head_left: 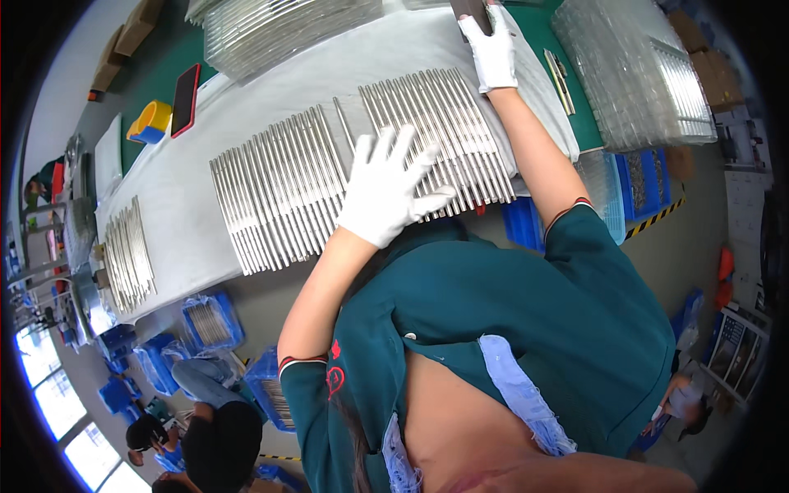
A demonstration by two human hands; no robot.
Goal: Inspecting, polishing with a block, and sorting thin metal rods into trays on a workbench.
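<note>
A row of metal rods [444, 135] is laid side by side on the white cloth [189, 189] at the centre of the bench, and the left hand [386, 185], gloved in white, is pressed flat on it with fingers spread wide, nothing grasped. At nine o'clock of that hand a second row of rods [275, 189] is lined up, just beside the first, with one single rod [343, 123] lying in the gap between them. At one o'clock the right hand [491, 45], also gloved, is closed around a dark block [470, 11] at the cloth's far edge. A third, smaller row [130, 255] is seen well apart at nine o'clock, near the cloth's end. Stacks of clear trays [633, 70] are piled at two o'clock on the green bench top [156, 78], and more clear trays [279, 29] at eleven o'clock. A phone [185, 99] and a yellow tape roll [152, 119] are placed at ten o'clock. Blue bins [209, 324] are spotted on the floor at seven o'clock.
</note>
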